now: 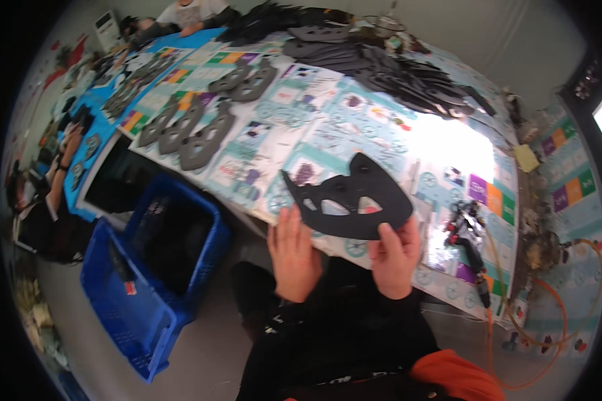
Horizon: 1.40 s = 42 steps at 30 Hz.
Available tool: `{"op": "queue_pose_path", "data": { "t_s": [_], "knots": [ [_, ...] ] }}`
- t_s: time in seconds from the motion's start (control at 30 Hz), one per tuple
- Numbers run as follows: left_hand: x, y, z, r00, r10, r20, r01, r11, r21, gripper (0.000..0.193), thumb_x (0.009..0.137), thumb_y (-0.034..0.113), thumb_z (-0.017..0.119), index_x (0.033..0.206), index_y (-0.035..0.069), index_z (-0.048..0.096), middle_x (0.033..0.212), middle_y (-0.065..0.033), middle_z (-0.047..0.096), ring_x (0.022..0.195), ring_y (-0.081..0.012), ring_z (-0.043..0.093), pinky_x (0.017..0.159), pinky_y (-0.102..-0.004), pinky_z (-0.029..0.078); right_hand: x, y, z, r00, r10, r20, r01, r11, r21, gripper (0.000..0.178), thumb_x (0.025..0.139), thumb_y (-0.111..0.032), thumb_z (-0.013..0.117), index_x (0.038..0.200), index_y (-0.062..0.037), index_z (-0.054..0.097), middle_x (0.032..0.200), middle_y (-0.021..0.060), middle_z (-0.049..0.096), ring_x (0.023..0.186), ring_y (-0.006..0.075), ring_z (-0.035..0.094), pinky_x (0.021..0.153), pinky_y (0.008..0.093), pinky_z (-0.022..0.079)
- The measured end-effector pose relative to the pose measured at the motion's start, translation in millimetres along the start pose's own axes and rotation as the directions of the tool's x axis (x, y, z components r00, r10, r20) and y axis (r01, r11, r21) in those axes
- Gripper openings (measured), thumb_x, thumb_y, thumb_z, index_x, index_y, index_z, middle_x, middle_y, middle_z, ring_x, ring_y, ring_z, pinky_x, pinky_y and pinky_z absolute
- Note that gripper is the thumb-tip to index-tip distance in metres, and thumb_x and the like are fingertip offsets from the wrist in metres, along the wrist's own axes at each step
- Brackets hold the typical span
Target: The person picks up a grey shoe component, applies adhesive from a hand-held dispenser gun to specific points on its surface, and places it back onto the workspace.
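A flat, dark grey, foam-like piece (344, 190) with curved edges and several cut-out holes is held up over the near edge of the table. My right hand (396, 259) pinches its lower right edge, thumb on the upper face and the other fingers mostly hidden beneath. Beside the piece's left end, my left hand (294, 254) has its fingers stretched out. Whether its fingertips touch the piece I cannot tell. Similar grey pieces (206, 137) lie in a row at the left of the table, and two more (254, 83) lie behind them.
A large pile of dark pieces (408, 83) covers the table's far side. On the right lies a black hand tool (473, 254) with an orange hose (562, 314). Blue plastic crates (130, 307) stand at the lower left. Other people (50, 200) work along the blue table (100, 107).
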State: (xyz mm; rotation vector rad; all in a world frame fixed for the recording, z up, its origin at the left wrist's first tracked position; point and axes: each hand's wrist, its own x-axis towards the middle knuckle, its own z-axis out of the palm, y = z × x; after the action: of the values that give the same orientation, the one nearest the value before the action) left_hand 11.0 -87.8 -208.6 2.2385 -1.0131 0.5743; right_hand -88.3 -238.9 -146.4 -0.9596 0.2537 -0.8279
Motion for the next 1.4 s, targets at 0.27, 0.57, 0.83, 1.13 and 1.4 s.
{"op": "queue_pose_path", "data": {
  "t_s": [0.27,0.57,0.83,1.13,1.4],
  "knots": [
    [-8.3,-6.1,-0.7,1.0,-0.023,0.008,0.023,1.0,-0.007,0.061,0.083,0.005,0.068,0.142,-0.001,0.054,0.164,-0.0232,0.042,0.156,-0.0451,0.034,0.122,-0.0621,0.03,-1.0,7.3,-2.7,0.999,-0.038,0.022,0.038,0.999,-0.025,0.031,0.104,0.001,0.059,0.134,-0.0025,0.057,0.116,0.0107,0.072,0.063,0.0063,0.052,0.052,0.0219,0.04],
    [-6.5,1.4,0.5,0.999,-0.052,0.008,0.052,0.998,-0.032,0.058,0.08,0.003,0.067,0.137,0.001,0.056,0.166,-0.0201,0.041,0.158,-0.0388,0.034,0.123,-0.0628,0.028,-1.6,1.1,-3.0,0.999,-0.023,-0.025,0.022,0.999,-0.024,0.031,0.104,0.001,0.058,0.135,-0.0001,0.056,0.12,0.0121,0.072,0.062,0.0056,0.049,0.053,0.0217,0.038],
    [-1.4,-6.7,-0.7,1.0,-0.003,-0.018,0.003,1.0,0.017,0.057,0.084,0.001,0.064,0.139,-0.006,0.054,0.161,-0.0266,0.044,0.153,-0.048,0.037,0.122,-0.0617,0.031,1.1,2.2,5.8,1.0,0.005,0.018,-0.005,1.0,-0.006,0.03,0.103,0.003,0.06,0.133,-0.002,0.057,0.108,0.0048,0.069,0.065,0.006,0.053,0.055,0.0232,0.044],
    [-6.0,-5.2,-2.8,0.998,-0.001,-0.058,0.0,1.0,-0.005,0.056,0.084,0.002,0.065,0.138,-0.007,0.055,0.158,-0.0254,0.049,0.151,-0.0423,0.043,0.119,-0.0629,0.032,-5.1,6.6,4.7,0.977,0.001,-0.212,-0.027,0.993,-0.119,0.032,0.104,-0.004,0.063,0.136,-0.0094,0.062,0.109,-0.002,0.068,0.068,0.0011,0.05,0.054,0.0179,0.037],
    [-2.4,7.6,-7.7,0.998,-0.021,-0.057,0.016,0.997,-0.072,0.056,0.075,-0.001,0.07,0.129,-0.001,0.058,0.167,-0.0217,0.037,0.159,-0.0391,0.03,0.125,-0.0583,0.029,5.1,20.4,-40.3,0.99,-0.068,-0.125,0.057,0.994,-0.092,0.035,0.104,-0.007,0.067,0.139,-0.0047,0.06,0.092,-0.002,0.063,0.065,0.0041,0.045,0.057,0.0216,0.034]
  ]
}}
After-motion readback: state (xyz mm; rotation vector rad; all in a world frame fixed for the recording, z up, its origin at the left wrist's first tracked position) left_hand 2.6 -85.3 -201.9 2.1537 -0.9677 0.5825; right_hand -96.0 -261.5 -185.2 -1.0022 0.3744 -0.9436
